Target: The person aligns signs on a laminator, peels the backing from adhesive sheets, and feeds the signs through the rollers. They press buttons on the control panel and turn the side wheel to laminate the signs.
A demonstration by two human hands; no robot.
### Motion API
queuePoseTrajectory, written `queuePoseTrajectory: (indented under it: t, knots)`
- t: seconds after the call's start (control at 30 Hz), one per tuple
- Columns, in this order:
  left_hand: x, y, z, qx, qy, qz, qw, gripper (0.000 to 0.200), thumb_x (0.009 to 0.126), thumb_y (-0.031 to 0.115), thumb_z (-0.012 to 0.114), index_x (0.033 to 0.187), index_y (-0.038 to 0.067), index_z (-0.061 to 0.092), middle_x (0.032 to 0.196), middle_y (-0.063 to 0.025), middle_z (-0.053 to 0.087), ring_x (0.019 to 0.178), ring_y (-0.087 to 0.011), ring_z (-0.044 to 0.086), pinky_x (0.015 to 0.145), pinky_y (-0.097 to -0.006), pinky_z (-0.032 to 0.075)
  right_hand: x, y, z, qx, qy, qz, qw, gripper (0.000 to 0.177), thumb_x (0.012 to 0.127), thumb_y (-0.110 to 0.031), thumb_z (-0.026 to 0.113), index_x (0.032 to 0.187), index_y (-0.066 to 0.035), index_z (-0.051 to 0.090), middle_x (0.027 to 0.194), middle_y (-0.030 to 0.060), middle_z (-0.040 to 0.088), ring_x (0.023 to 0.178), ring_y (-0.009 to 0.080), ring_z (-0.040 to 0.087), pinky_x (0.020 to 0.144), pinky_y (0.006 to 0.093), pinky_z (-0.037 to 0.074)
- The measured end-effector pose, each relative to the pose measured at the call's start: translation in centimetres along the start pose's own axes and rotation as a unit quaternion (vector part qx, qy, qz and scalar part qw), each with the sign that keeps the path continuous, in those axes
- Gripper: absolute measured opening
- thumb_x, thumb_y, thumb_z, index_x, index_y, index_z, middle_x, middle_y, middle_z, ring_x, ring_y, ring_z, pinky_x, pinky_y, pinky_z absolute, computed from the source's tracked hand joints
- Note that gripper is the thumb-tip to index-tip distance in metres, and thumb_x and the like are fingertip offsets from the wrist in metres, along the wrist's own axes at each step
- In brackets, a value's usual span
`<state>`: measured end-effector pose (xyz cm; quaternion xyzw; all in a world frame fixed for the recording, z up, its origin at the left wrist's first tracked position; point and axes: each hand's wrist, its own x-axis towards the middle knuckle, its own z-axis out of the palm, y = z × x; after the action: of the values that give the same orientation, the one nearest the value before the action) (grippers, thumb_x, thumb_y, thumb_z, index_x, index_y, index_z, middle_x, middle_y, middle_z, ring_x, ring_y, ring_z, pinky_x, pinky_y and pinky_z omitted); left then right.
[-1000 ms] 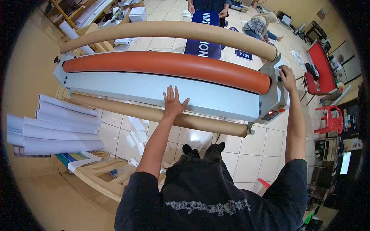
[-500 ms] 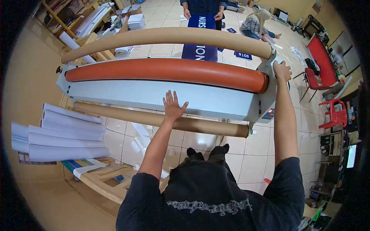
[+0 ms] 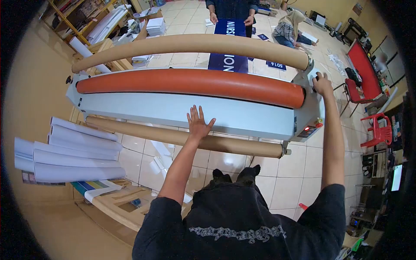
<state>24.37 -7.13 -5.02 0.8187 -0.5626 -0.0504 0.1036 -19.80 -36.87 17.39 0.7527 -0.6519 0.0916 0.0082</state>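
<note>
So the left hand point(image 3: 199, 125) is open, fingers spread, palm down on the long pale metal machine body point(image 3: 147, 105) near the middle of its front edge. Right hand point(image 3: 323, 84) is curled on a small black knob point(image 3: 317, 76) at the machine's right end. Fat orange-red rubber roller point(image 3: 190, 81) runs along the body, brown cardboard tube point(image 3: 190, 43) above it, and past the back edge a co-worker point(image 3: 232, 8) has both hands on a dark blue banner with white letters point(image 3: 228, 63)
</note>
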Motion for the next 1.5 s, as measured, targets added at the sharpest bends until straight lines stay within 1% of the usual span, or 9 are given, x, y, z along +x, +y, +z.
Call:
queuePoseTrajectory:
  t: [0.23, 0.5, 0.63, 0.67, 0.83, 1.1, 1.23, 1.33, 1.5]
  knots:
    - [0.0, 0.4, -0.8, -0.001, -0.036, -0.014, 0.999, 0.1, 0.086, 0.071, 0.037, 0.149, -0.001, 0.01, 0.155, -0.0253, 0.004, 0.145, -0.0371, 0.0, 0.115, -0.0523, -0.002, -0.7, -5.5, 0.2, -0.023, 0.103, 0.336, 0.936, 0.054, 0.086, -0.045, 0.046, 0.129, -0.014, 0.053, 0.134, 0.0176, 0.048, 0.114, 0.0437, 0.05, 0.097, 0.049, 0.042]
    - [-0.3, 0.6, -0.9, 0.013, -0.018, -0.008, 1.0, 0.099, 0.087, 0.071, 0.034, 0.149, -0.001, 0.008, 0.155, -0.0256, 0.002, 0.145, -0.0366, -0.002, 0.115, -0.0511, -0.003, -0.4, 2.9, 0.6, 0.157, 0.093, -0.147, 0.972, 0.037, 0.091, -0.041, 0.053, 0.102, -0.009, 0.067, 0.099, 0.0124, 0.065, 0.097, 0.0293, 0.061, 0.081, 0.0412, 0.049]
    - [-0.2, 0.6, -0.9, 0.016, -0.019, -0.012, 1.0, 0.099, 0.087, 0.071, 0.034, 0.149, -0.001, 0.008, 0.155, -0.0255, 0.002, 0.145, -0.0364, -0.001, 0.115, -0.0511, -0.003, 2.4, 5.6, 0.8, 0.071, 0.068, -0.159, 0.982, 0.059, 0.085, -0.049, 0.058, 0.115, 0.002, 0.057, 0.106, 0.0236, 0.063, 0.096, 0.0313, 0.064, 0.086, 0.0369, 0.048]
    - [-0.2, 0.6, -1.2, 0.013, -0.025, -0.013, 1.0, 0.099, 0.087, 0.071, 0.035, 0.149, -0.001, 0.008, 0.155, -0.0256, 0.003, 0.145, -0.0364, -0.001, 0.115, -0.0511, -0.003, 3.9, 4.7, -1.4, 0.003, -0.2, 0.0, 0.98, 0.082, 0.083, -0.061, 0.056, 0.126, 0.008, 0.048, 0.114, 0.0312, 0.058, 0.096, 0.0349, 0.065, 0.082, 0.0398, 0.053]
    - [-0.1, 0.6, -1.2, -0.003, -0.01, 0.0, 1.0, 0.098, 0.088, 0.069, 0.039, 0.149, -0.002, 0.009, 0.154, -0.0273, 0.005, 0.144, -0.039, 0.002, 0.114, -0.0531, 0.0, 3.5, 1.0, -6.3, 0.039, -0.353, 0.185, 0.916, 0.088, 0.08, -0.07, 0.054, 0.124, 0.005, 0.048, 0.119, 0.0255, 0.057, 0.099, 0.0386, 0.063, 0.064, 0.0517, 0.059]
    - [0.0, 0.6, -1.0, 0.017, -0.015, -0.016, 1.0, 0.098, 0.087, 0.07, 0.038, 0.149, -0.001, 0.011, 0.155, -0.0248, 0.004, 0.145, -0.0365, 0.0, 0.115, -0.0515, -0.002, 5.0, 3.2, -5.5, 0.055, -0.388, -0.2, 0.898, 0.069, 0.059, -0.014, 0.085, 0.119, -0.01, 0.052, 0.109, 0.0079, 0.06, 0.09, 0.0272, 0.062, 0.075, 0.0417, 0.054]
    - [-0.1, 0.6, -1.3, 0.009, -0.033, -0.021, 0.999, 0.098, 0.087, 0.07, 0.038, 0.149, -0.001, 0.011, 0.155, -0.0244, 0.005, 0.145, -0.0363, 0.001, 0.115, -0.0519, -0.001, 2.2, 1.9, -7.0, -0.261, -0.349, -0.366, 0.823, 0.058, 0.06, -0.006, 0.078, 0.112, -0.012, 0.052, 0.126, 0.0079, 0.051, 0.106, 0.0356, 0.056, 0.092, 0.0395, 0.049]
    - [0.2, 0.6, -0.9, 0.011, -0.01, -0.017, 1.0, 0.098, 0.086, 0.07, 0.039, 0.149, -0.001, 0.012, 0.155, -0.0246, 0.005, 0.145, -0.0364, 0.002, 0.115, -0.052, -0.001, 1.8, 4.8, -6.9, -0.303, -0.01, -0.648, 0.699, 0.058, 0.066, -0.011, 0.075, 0.118, -0.014, 0.05, 0.135, 0.0066, 0.046, 0.115, 0.0359, 0.052, 0.094, 0.0382, 0.048]
    - [0.0, 0.7, -1.1, 0.006, -0.004, -0.013, 1.0, 0.099, 0.086, 0.069, 0.041, 0.149, -0.002, 0.014, 0.155, -0.0258, 0.005, 0.145, -0.037, 0.003, 0.115, -0.052, 0.001, 2.4, 2.1, -7.0, -0.166, -0.254, -0.032, 0.952, 0.104, 0.065, -0.07, 0.071, 0.132, 0.004, 0.043, 0.122, 0.0336, 0.053, 0.103, 0.0435, 0.061, 0.09, 0.0454, 0.051]
